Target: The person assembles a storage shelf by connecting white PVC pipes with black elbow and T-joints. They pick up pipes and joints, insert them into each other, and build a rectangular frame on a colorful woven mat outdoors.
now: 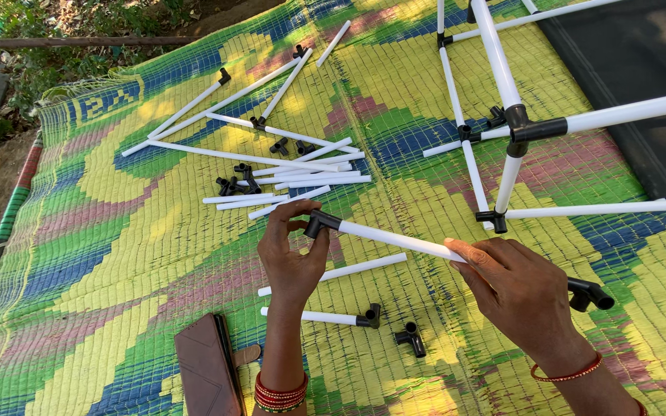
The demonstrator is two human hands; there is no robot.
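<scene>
A white plastic tube (395, 238) is held level above the woven mat (102, 254), with a black corner connector on each end. My left hand (290, 258) pinches the near-left black connector (320, 223). Around the tube's right part my right hand (514, 289) is closed, and the other black connector (589, 293) sticks out behind it. Below the tube lie a loose white tube (352, 270), a short tube with a connector (325, 317) and a single black connector (411, 338).
A partly built frame of white tubes and black joints (514, 123) stands at the upper right. A pile of loose tubes and connectors (287, 166) lies in the mat's middle. A brown wallet case (208, 366) rests by my left wrist. Dirt and plants border the mat at left.
</scene>
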